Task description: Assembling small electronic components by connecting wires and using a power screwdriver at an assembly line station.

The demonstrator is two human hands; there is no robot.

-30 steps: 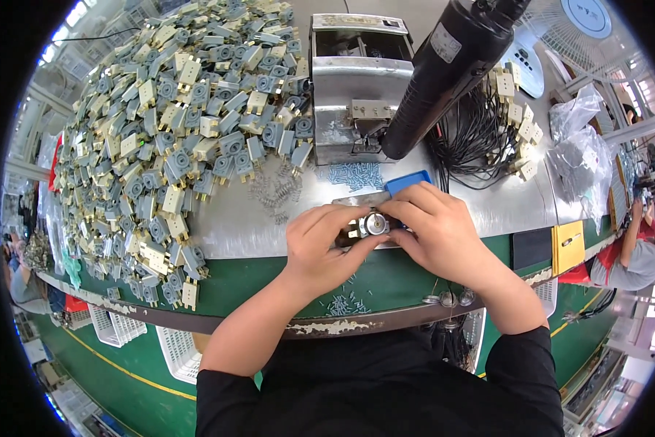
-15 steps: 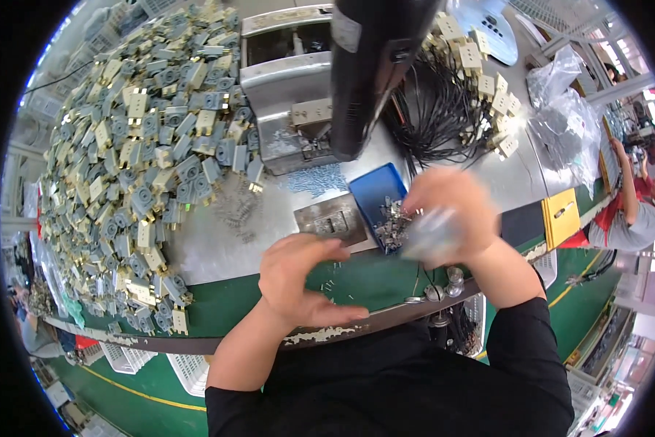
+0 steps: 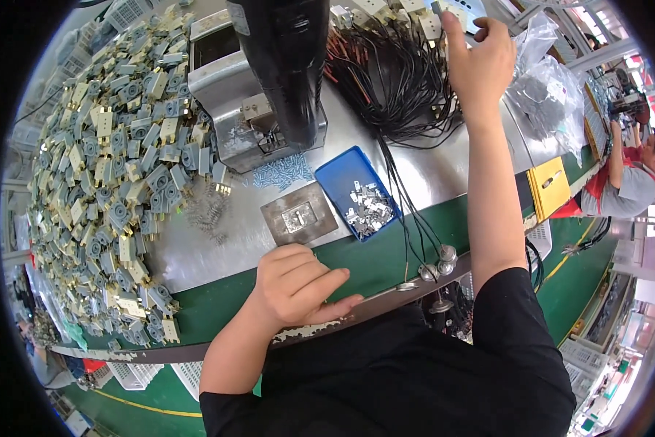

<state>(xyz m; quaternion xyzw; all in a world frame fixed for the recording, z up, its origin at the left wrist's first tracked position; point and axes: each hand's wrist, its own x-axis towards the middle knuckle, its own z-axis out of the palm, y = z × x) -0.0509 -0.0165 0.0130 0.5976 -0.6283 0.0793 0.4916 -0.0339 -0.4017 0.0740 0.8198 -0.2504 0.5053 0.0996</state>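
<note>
My right hand [image 3: 482, 69] is stretched out to the far right, beside cream plug blocks [image 3: 431, 26] on black cables. Its thumb and fingers are apart, and nothing shows between them. My left hand [image 3: 298, 285] rests near the front edge of the bench, fingers curled, thumb apart from the index finger, with nothing visible in the gap. Just beyond it lies a flat metal plate [image 3: 299, 215] with a small recessed fixture in its middle. Next to the plate, a blue tray [image 3: 340, 169] holds small metal terminal pieces [image 3: 371, 211].
A big heap of grey and cream housings [image 3: 116, 175] covers the left side. A metal press [image 3: 247, 109] stands behind small blue pins [image 3: 281, 172] and loose springs [image 3: 207, 213]. The black cables [image 3: 400, 95] run to round metal weights [image 3: 438, 264] at the front edge. A yellow notebook [image 3: 548, 189] lies right.
My right hand has gone from the blue tray to the far plug blocks; the blurred, clear-looking thing in it no longer shows. My left hand's fingers are more curled. The view has shifted.
</note>
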